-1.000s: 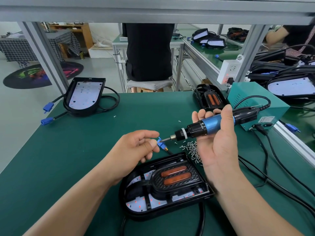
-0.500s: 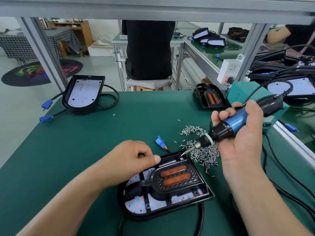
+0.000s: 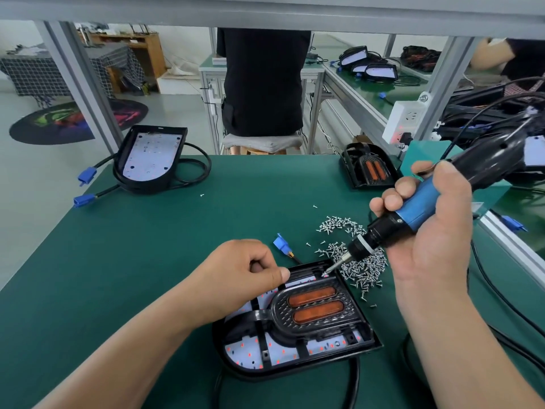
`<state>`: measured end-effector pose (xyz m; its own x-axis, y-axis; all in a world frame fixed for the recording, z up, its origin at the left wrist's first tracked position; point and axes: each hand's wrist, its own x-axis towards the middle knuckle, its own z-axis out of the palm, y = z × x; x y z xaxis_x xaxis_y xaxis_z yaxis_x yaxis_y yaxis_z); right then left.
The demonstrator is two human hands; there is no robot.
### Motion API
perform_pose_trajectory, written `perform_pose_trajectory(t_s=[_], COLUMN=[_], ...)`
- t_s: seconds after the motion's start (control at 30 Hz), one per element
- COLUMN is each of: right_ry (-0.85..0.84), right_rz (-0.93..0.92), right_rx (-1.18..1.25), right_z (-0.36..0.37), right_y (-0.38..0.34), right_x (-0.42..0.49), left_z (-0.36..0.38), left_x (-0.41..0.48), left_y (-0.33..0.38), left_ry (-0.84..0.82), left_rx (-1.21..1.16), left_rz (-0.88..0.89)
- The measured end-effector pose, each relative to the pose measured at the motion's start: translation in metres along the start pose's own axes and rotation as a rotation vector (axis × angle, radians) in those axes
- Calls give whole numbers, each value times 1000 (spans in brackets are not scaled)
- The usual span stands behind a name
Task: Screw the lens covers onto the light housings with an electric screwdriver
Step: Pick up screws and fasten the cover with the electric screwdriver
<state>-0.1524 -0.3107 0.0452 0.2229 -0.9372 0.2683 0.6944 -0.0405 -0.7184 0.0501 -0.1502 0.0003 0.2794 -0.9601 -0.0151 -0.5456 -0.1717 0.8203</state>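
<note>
A black light housing [image 3: 295,360] lies on the green mat near me, with a black lens cover [image 3: 317,308] with two amber strips seated in it. My right hand [image 3: 427,240] grips the blue and black electric screwdriver [image 3: 413,211], tilted down to the left. Its bit tip touches the cover's far corner, and a small screw seems to sit under the tip. My left hand [image 3: 241,276] is curled, its thumb resting on the housing's far left edge; I see nothing inside it. A pile of loose screws [image 3: 358,262] lies just right of the housing.
A blue connector [image 3: 281,245] lies behind the housing. A second housing [image 3: 150,156] with coiled cable sits far left, a spare lens cover [image 3: 368,169] far right beside a teal power box [image 3: 421,160]. Cables trail along the right. A person in black [image 3: 262,84] stands beyond the table.
My right hand swung the screwdriver from level down to the cover's far corner. My left hand left the bit tip and dropped onto the housing's far edge, fingers curled.
</note>
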Motion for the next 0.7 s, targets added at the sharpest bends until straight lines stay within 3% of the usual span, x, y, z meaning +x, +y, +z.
perform_pose_trajectory(t_s=[0.7], right_ry=[-69], right_rz=[-35], right_rx=[-84], right_z=[7], right_y=[-2], right_x=[-3], left_z=[4], left_x=[0], left_y=[-5], left_ry=[36], left_rx=[64], left_rz=[104])
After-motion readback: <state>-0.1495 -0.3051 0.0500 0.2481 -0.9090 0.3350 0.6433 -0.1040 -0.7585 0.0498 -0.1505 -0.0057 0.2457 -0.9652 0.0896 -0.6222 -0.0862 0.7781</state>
